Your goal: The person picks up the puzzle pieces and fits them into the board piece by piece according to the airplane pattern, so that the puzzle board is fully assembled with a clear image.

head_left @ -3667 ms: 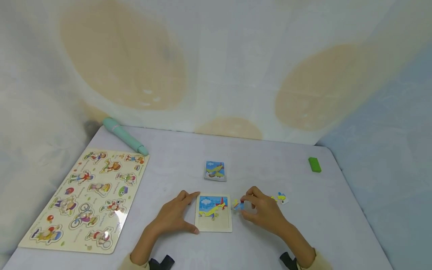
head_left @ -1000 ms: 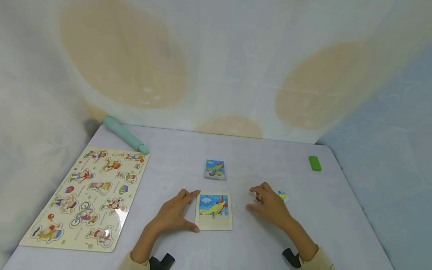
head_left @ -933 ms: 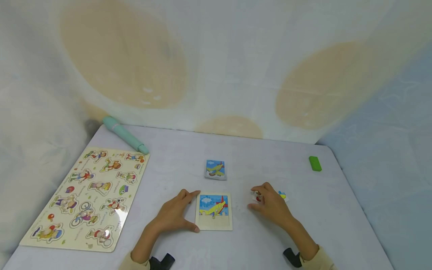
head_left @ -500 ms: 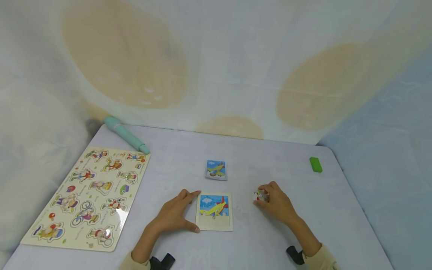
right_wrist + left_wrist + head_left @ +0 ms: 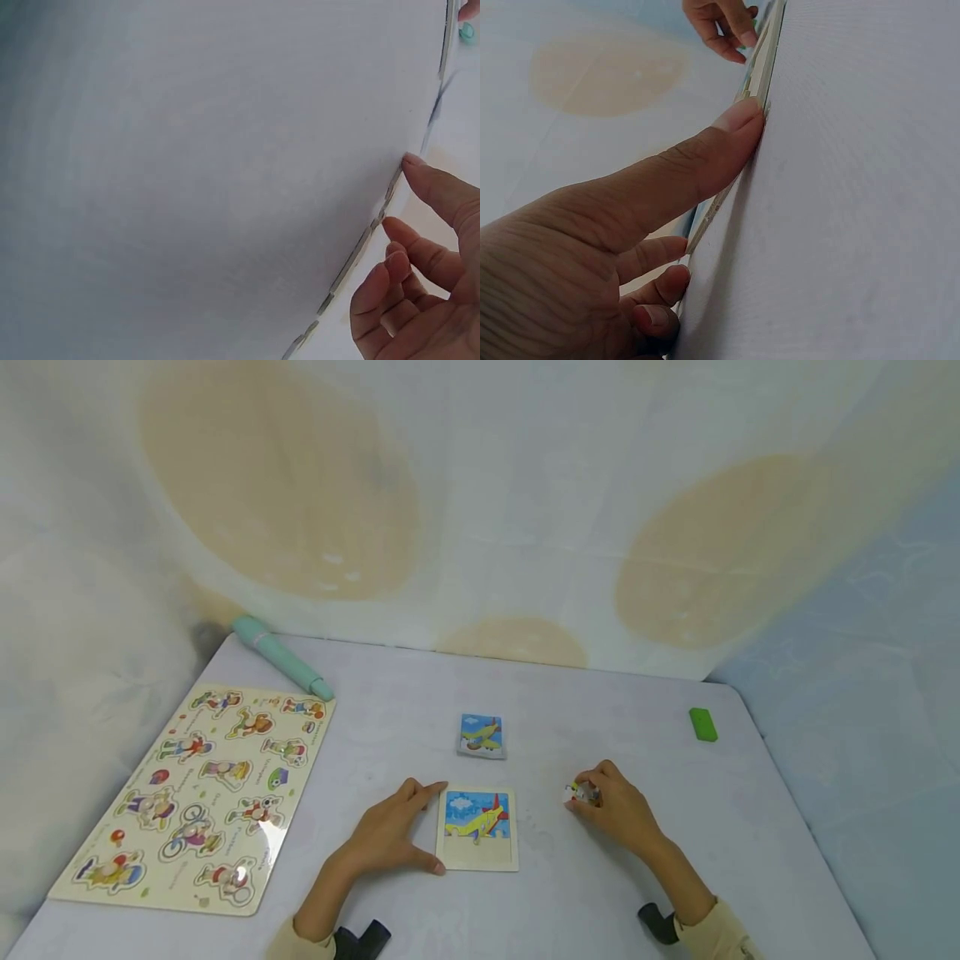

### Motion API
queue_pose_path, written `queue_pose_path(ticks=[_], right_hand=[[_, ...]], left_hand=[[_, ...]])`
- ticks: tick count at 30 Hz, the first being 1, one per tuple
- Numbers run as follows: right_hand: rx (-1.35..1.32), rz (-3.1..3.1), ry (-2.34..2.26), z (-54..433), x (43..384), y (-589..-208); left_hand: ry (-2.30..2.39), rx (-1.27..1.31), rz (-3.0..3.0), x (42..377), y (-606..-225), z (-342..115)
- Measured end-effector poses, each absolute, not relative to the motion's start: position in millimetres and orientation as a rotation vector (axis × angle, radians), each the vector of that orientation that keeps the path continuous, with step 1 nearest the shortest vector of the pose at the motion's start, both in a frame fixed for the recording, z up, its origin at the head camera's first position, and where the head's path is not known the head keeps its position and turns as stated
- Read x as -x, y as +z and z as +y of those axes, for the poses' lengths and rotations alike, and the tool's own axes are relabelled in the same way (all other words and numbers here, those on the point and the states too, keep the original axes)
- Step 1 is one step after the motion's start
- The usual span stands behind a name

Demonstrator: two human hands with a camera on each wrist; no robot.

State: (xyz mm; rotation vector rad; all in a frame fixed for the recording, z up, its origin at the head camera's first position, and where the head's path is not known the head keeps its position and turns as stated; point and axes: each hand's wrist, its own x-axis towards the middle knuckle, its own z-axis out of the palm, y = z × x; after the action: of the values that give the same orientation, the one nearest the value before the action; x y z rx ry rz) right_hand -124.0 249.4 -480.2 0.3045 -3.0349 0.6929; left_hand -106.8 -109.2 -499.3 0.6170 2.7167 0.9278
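Note:
The small square puzzle board lies at the middle of the table, its upper part filled with pieces of a yellow and red airplane on blue sky. My left hand rests along the board's left edge, with thumb and index finger spread to touch its two left corners. In the left wrist view the thumb presses the edge. My right hand, right of the board, pinches a white puzzle piece with small coloured marks between thumb and fingers at the tabletop. Fingers partly hide the piece.
Thin puzzle pieces lie near the right hand, seen edge-on. A small airplane picture block sits behind the board. At left are a large picture board and a teal pen-like stick; a green block lies far right.
A piece in the right hand has gone into the board, extending its airplane picture. The right hand has moved right and now pinches another piece. The left hand stays in place.

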Motion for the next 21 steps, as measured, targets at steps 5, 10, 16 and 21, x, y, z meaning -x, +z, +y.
queue_pose_path(ticks=[5,10,16,21], right_hand=[[-0.417,-2.949,0.566,248.5,122.9,-481.2],[-0.522,-2.842,0.424,247.3,121.9,-482.1],[-0.575,-2.782,0.352,247.3,120.8,-483.4],[-0.591,-2.746,0.367,250.1,121.3,-485.5]], left_hand=[[0.93,-0.621,2.713,106.6,-499.2,-109.1],[0.928,-0.627,2.717,106.9,-499.2,-108.8],[0.94,-0.637,2.713,107.1,-498.4,-108.4],[0.942,-0.629,2.708,106.7,-496.7,-108.1]])
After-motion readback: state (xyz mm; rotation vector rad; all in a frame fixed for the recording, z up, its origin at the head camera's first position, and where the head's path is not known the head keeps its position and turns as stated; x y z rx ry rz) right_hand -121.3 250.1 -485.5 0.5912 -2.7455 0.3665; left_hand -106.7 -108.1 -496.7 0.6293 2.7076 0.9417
